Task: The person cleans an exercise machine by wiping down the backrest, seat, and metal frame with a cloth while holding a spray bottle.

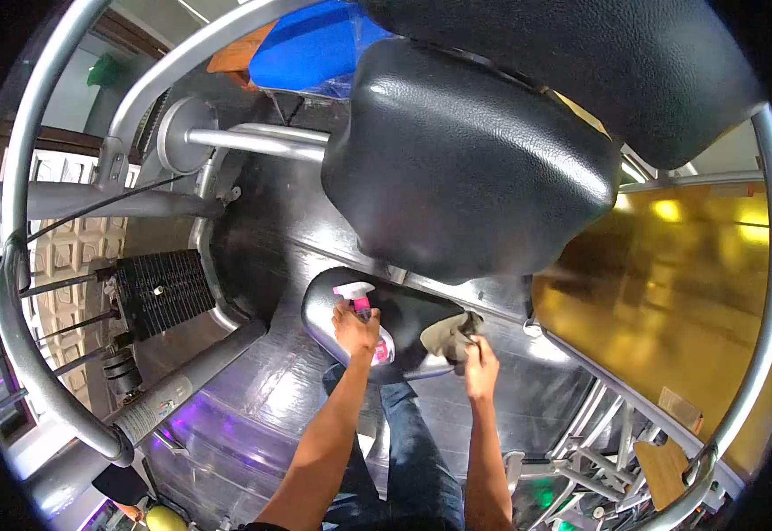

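Observation:
My left hand point(357, 333) is wrapped round a spray bottle point(382, 345) with a white and pink trigger head, held over the left part of a small black padded cushion point(401, 311). On the right, my right hand point(481, 365) pinches a greyish-beige cloth point(443, 337), which hangs bunched at the cushion's right end. Whether the cloth touches the cushion I cannot tell. Part of the bottle's body is hidden behind my left fingers.
A large black padded seat point(474, 168) is just beyond the cushion. Grey metal tubes point(16, 203) curve round both sides. A black weight stack point(165, 292) stands at the left, a yellow reflective panel point(669, 310) at the right. A blue pad point(311, 49) lies further back.

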### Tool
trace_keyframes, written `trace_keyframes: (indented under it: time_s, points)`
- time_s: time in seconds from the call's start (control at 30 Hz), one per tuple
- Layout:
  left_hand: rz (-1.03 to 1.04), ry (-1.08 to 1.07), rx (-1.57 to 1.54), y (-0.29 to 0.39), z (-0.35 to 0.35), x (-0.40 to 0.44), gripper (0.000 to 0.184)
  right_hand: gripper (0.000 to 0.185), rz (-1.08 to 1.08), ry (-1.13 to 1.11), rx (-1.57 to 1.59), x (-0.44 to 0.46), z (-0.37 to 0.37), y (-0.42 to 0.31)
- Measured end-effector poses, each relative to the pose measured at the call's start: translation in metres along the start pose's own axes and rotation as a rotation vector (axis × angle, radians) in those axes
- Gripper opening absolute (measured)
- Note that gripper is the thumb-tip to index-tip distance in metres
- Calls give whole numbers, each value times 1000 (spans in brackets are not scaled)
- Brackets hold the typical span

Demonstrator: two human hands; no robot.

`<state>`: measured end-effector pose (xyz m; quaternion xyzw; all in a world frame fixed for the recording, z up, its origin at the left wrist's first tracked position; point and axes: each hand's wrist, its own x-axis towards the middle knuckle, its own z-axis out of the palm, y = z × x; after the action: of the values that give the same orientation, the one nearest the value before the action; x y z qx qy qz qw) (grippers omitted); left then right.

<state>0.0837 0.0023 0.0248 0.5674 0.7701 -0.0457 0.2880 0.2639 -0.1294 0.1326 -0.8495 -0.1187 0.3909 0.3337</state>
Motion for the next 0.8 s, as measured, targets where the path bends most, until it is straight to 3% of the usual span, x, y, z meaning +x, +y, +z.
trace_keyframes:
  time_s: [0.07, 0.13, 0.2, 0.23, 0.27, 0.33, 0.37, 0.47, 0.53, 0.6, 0.67, 0.73, 0.8]
  points:
    - [39, 75, -325, -2, -13, -11, 74, 26, -266, 81, -395, 25, 45, 69]
    - [130, 70, -380, -11, -16, -17, 75, 31, -423, 39, -449, 27, 66, 75]
    - [393, 103, -544, -26, -11, -24, 72, 41, -469, 77, -604, 19, 82, 69]
    - [454, 84, -556, -27, -17, -28, 67, 52, -403, 61, -712, 15, 84, 61]
    - [456, 83, -557, -28, -25, -32, 67, 52, -403, 64, -712, 15, 85, 58]
    - [437, -82, -667, -37, -37, -40, 62, 61, -290, 84, -649, 18, 87, 56]
    - [336, -150, -820, -45, -39, -46, 54, 75, -268, 111, -662, 20, 86, 55]
    - [225, -338, -925, -32, -83, -64, 29, 83, -300, 92, -572, 40, 82, 82]
    - [287, -349, -905, -33, -104, -76, 25, 80, -262, 167, -588, 45, 81, 89]
    - [362, -354, -886, -38, -126, -88, 21, 70, -151, -43, -689, 54, 69, 89]
    - [469, -390, -877, -38, -149, -98, 19, 70, 70, -148, -324, 39, 42, 56]
    - [651, -286, -791, -24, -184, -109, 18, 67, 50, -99, -107, 16, 26, 38]
    - [590, -437, -899, -20, -210, -119, 18, 56, -62, -171, 280, -16, 5, 2]
